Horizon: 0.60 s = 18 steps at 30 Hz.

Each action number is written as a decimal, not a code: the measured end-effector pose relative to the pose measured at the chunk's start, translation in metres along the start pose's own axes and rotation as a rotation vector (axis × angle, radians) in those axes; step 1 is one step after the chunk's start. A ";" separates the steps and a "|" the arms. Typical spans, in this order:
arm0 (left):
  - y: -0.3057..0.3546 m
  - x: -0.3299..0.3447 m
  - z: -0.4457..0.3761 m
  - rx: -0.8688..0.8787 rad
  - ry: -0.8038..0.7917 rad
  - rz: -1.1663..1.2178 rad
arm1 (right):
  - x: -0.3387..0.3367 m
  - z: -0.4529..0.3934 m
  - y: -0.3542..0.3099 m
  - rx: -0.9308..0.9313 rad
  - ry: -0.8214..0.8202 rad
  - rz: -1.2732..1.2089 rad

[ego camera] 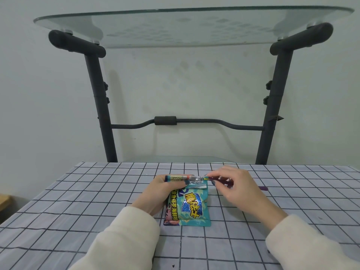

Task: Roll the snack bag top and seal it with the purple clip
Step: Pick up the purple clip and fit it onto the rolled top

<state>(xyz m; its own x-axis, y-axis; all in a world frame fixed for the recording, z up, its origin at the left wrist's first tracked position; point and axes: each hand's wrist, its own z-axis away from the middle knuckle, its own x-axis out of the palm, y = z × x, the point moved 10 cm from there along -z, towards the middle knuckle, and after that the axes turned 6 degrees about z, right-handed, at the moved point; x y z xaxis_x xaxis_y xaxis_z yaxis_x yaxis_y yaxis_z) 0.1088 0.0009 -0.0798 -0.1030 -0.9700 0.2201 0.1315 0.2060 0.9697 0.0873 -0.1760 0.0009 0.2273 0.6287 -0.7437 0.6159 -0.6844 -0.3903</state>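
Note:
A teal snack bag lies flat on the checked tablecloth, its top rolled into a narrow band. My left hand grips the bag's left side, its thumb pressing just under the roll. My right hand holds the purple clip at the right end of the roll, fingers pinched on it. The clip's tip touches the roll's right edge; most of the clip is hidden by my fingers. Both wrists wear cream sleeves.
The table is covered by a grey cloth with a dark grid. A small purple piece lies to the right of my right hand. Behind the table stands a dark metal stand with a glass top against a pale wall.

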 end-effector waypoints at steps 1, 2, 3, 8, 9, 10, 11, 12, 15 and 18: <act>0.000 0.000 0.000 0.002 0.001 0.002 | 0.001 0.000 0.002 0.014 -0.009 -0.017; 0.000 0.000 -0.001 0.005 0.000 0.004 | 0.002 -0.001 0.004 0.030 -0.017 -0.035; 0.000 0.000 -0.001 0.009 0.001 0.002 | 0.002 -0.001 0.006 0.044 -0.024 -0.050; 0.003 -0.002 -0.002 0.042 0.003 -0.021 | 0.003 -0.001 0.012 0.094 -0.050 -0.081; 0.003 -0.001 -0.002 0.045 -0.003 -0.023 | 0.004 -0.001 0.012 0.101 -0.058 -0.083; 0.003 0.000 -0.002 0.046 -0.008 -0.023 | 0.005 0.000 0.013 0.107 -0.067 -0.082; 0.003 0.000 -0.002 0.045 -0.011 -0.024 | 0.006 0.000 0.013 0.112 -0.075 -0.080; 0.003 0.000 -0.002 0.044 -0.012 -0.025 | 0.007 0.000 0.014 0.117 -0.083 -0.077; 0.001 -0.001 -0.004 0.041 -0.007 -0.038 | 0.009 0.000 0.016 0.131 -0.112 -0.083; 0.000 -0.001 -0.004 0.040 -0.009 -0.044 | 0.011 0.001 0.017 0.142 -0.147 -0.092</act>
<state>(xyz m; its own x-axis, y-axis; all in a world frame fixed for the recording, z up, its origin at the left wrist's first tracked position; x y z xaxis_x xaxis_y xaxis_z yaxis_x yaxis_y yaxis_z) 0.1131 0.0018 -0.0802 -0.1171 -0.9770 0.1782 0.0875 0.1686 0.9818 0.0998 -0.1807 -0.0146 0.0560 0.6371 -0.7687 0.5145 -0.6783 -0.5247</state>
